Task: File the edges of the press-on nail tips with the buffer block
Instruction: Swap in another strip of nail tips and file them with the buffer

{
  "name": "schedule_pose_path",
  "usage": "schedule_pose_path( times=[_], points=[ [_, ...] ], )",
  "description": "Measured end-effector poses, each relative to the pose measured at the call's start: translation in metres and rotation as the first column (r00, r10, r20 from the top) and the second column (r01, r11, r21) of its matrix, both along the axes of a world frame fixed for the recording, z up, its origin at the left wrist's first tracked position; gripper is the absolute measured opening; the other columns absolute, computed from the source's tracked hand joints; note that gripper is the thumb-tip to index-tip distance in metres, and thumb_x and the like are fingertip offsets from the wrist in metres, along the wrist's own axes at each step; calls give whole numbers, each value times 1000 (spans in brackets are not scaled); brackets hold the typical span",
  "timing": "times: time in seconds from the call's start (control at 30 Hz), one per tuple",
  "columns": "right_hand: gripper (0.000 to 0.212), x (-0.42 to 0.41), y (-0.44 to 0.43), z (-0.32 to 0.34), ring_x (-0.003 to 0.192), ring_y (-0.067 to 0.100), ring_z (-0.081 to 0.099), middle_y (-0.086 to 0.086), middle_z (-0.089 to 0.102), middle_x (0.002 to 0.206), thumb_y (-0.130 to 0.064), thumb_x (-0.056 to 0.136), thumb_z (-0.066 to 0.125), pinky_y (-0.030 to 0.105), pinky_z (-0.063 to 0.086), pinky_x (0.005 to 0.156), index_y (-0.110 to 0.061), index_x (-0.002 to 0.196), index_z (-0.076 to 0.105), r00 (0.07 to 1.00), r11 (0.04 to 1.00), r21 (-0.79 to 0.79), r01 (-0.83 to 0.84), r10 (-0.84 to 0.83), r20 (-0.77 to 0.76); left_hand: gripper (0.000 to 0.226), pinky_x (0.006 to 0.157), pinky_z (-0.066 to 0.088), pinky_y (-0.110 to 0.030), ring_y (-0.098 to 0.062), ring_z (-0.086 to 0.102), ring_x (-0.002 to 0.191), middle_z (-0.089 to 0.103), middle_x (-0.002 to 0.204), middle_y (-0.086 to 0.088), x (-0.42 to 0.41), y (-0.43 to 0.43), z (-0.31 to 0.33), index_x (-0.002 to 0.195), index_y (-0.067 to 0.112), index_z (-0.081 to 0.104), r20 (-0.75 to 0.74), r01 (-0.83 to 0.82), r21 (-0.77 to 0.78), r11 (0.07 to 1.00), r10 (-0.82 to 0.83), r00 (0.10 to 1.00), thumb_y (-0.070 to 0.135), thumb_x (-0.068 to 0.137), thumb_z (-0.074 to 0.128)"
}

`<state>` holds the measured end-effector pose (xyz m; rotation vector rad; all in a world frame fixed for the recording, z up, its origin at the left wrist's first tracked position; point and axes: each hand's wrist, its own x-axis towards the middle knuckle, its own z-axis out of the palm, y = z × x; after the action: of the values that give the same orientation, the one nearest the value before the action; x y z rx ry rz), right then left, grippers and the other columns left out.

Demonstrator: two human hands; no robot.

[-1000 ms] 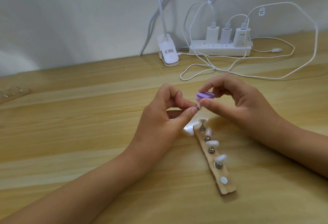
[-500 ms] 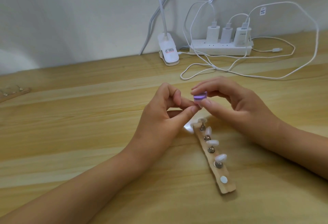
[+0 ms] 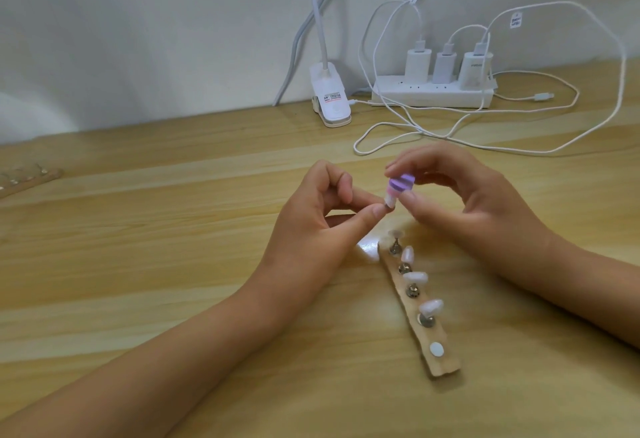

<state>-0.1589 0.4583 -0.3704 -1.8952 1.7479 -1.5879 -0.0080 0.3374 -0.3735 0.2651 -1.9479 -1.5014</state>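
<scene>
My left hand (image 3: 311,226) pinches a small white nail tip on its stand (image 3: 493,201) between thumb and forefinger above the table. My right hand (image 3: 460,195) grips a small purple buffer block (image 3: 505,184) with fingertips and thumb, and the block's lower face touches the top of the nail tip. Just below the hands lies a wooden holder strip (image 3: 440,365) bearing several white nail tips (image 3: 415,277) on metal pegs, with one bare white pad (image 3: 436,349) near its close end.
A white clip lamp base (image 3: 330,99) and a power strip (image 3: 433,94) with three chargers stand by the back wall, with white cables (image 3: 485,141) looping over the wooden table (image 3: 138,247). Another wooden strip (image 3: 27,179) lies at the far left edge.
The buffer block has shifted between frames, first drawn down and left, now tilted and raised slightly over the nail tip. My left hand has held almost still.
</scene>
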Motion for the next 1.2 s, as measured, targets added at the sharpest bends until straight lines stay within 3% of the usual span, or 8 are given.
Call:
schedule_pose_path(
  times=[0.1, 0.2, 0.33, 0.43, 0.53, 0.87, 0.97, 1.2],
  points=[
    [16, 3, 1, -1, 109, 21, 60, 7, 63, 109, -15, 89, 64, 32, 45, 98, -8, 104, 66, 993, 999, -22, -31, 28, -111, 34, 74, 54, -21, -14, 71, 91, 74, 84, 4, 0, 1, 0, 81, 21, 41, -7, 19, -16, 1000, -19, 1000, 8, 85, 72],
    [16, 0, 1, 0, 108, 20, 61, 7, 64, 109, -10, 89, 63, 40, 47, 97, -10, 104, 65, 1000, 1000, 15, -6, 6, 13, 35, 73, 54, -20, -15, 71, 93, 75, 87, 1, 0, 1, 0, 81, 22, 40, -5, 20, -19, 1000, -20, 1000, 7, 86, 72],
    [15, 3, 0, -1, 109, 21, 59, 7, 62, 109, -13, 88, 65, 35, 45, 98, -7, 102, 65, 992, 999, -16, -52, 50, -115, 34, 73, 53, -20, -14, 71, 90, 74, 85, 2, 0, 0, -1, 81, 22, 41, -8, 19, -4, 1000, -19, 1000, 6, 84, 72],
    [20, 2, -1, -1, 106, 25, 60, 9, 61, 107, -4, 85, 70, 43, 47, 98, -9, 103, 62, 999, 999, -9, -37, 38, 39, 35, 72, 52, -19, -15, 71, 91, 75, 88, -2, 0, -2, -1, 81, 21, 40, -4, 11, 22, 1000, -11, 1000, 5, 85, 72],
    [20, 3, -1, -3, 108, 27, 60, 10, 60, 108, -11, 85, 69, 39, 47, 96, -6, 102, 61, 996, 997, -45, -64, 62, -60, 35, 72, 51, -18, -13, 71, 89, 75, 88, -2, 0, -2, 0, 82, 21, 41, -17, 16, 31, 999, -15, 1000, 4, 86, 71],
    [20, 2, -3, -2, 97, 27, 60, 9, 60, 100, -12, 85, 73, 45, 48, 93, -8, 100, 60, 999, 999, -25, 34, -33, 37, 33, 74, 53, -19, -16, 71, 93, 74, 89, -5, 0, 0, 1, 81, 21, 43, -13, 3, 21, 1000, -3, 1000, 4, 86, 71],
    [20, 4, -3, -3, 97, 27, 59, 10, 58, 101, -16, 87, 71, 37, 48, 92, -6, 101, 59, 998, 998, -62, -2, -1, -57, 32, 73, 52, -19, -16, 71, 91, 73, 87, -2, 1, 1, 1, 81, 22, 45, -13, 2, 4, 1000, -2, 1000, 7, 85, 72],
    [24, 2, -4, -5, 97, 24, 62, 8, 58, 103, -17, 83, 71, 35, 49, 93, -10, 100, 56, 999, 998, -60, -36, 36, -2, 32, 74, 53, -20, -18, 71, 93, 74, 91, -7, 1, 1, 3, 82, 22, 45, -24, 0, 15, 1000, 1, 1000, 5, 86, 71]
  ],
)
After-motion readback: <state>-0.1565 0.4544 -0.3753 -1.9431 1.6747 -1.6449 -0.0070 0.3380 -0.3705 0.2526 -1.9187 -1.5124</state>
